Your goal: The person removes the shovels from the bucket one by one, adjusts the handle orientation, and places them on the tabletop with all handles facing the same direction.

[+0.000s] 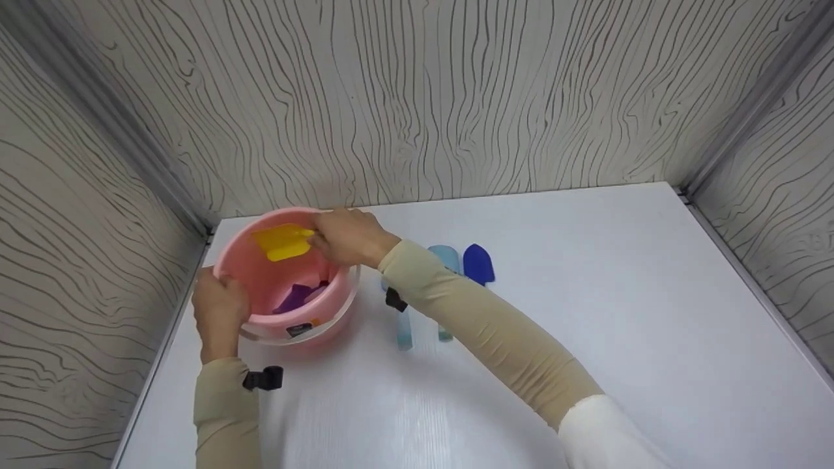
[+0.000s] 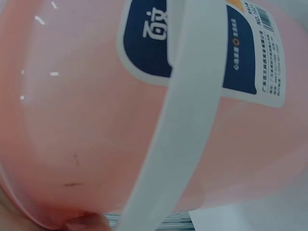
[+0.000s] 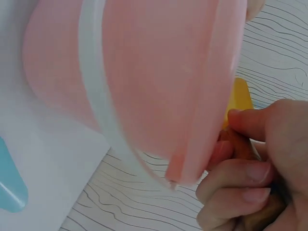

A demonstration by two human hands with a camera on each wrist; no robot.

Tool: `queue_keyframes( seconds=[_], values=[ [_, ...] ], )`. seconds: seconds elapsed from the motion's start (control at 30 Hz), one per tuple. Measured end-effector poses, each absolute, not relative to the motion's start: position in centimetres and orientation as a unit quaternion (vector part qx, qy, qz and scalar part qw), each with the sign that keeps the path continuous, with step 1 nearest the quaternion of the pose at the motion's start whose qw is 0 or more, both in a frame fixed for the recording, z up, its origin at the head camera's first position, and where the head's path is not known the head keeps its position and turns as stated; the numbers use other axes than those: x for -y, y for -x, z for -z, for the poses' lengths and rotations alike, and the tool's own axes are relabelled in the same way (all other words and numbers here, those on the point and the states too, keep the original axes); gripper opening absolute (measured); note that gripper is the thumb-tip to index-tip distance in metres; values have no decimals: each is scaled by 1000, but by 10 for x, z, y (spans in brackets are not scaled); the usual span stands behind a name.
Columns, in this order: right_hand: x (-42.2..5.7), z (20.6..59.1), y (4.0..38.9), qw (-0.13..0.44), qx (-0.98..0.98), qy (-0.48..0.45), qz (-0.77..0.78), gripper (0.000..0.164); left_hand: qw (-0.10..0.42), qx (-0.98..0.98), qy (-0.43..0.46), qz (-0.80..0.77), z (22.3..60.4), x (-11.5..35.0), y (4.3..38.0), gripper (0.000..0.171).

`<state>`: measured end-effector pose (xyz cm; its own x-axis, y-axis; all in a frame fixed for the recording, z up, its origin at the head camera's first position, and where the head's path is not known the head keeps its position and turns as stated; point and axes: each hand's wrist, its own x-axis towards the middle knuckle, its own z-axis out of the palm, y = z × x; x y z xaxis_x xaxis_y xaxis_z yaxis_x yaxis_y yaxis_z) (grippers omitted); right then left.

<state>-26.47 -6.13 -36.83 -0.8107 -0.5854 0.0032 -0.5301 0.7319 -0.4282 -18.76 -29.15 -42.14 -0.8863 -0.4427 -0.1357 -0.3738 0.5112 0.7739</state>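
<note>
A pink bucket (image 1: 277,277) stands tilted at the table's back left corner, its mouth facing me. My left hand (image 1: 221,306) grips the near left part of its rim. With my right hand (image 1: 352,234) I hold a small yellow toy shovel (image 1: 287,241) by its handle at the far right rim, its blade inside the bucket mouth. The right wrist view shows the thumb and curled fingers around the brownish handle (image 3: 243,144). A purple piece (image 1: 293,298) lies at the bucket's bottom. The white bail (image 2: 187,115) hangs down across the labelled side.
Right of the bucket, a light blue shovel (image 1: 444,256) and a dark blue spade (image 1: 479,263) lie on the white table (image 1: 586,260). My right forearm (image 1: 482,319) partly covers them. Below it, a light blue handle (image 1: 404,332) shows. A wood-grain patterned wall (image 1: 417,98) rises behind.
</note>
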Motion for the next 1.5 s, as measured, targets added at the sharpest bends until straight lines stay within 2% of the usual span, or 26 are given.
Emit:
queue_keyframes(
  seconds=[0.27, 0.4, 0.53, 0.73, 0.87, 1.17, 1.5],
  values=[
    [45, 381, 262, 75, -885, 282, 364, 43, 42, 873, -233, 427, 422, 294, 187, 59],
    [32, 383, 256, 68, -857, 242, 449, 37, 35, 871, -232, 432, 421, 295, 188, 59],
    [14, 388, 248, 37, -839, 207, 501, 32, 35, 869, -230, 437, 419, 295, 189, 59],
    [-24, 413, 240, -18, -829, 211, 517, 23, 28, 867, -236, 437, 419, 295, 187, 58],
    [-52, 434, 237, -33, -827, 190, 528, 21, 27, 867, -239, 436, 419, 295, 187, 58],
    [-101, 474, 227, -16, -810, 123, 573, 30, 36, 871, -229, 433, 419, 293, 189, 58],
    [-134, 498, 211, -3, -849, 35, 527, 38, 31, 872, -233, 428, 419, 293, 188, 58]
  ],
)
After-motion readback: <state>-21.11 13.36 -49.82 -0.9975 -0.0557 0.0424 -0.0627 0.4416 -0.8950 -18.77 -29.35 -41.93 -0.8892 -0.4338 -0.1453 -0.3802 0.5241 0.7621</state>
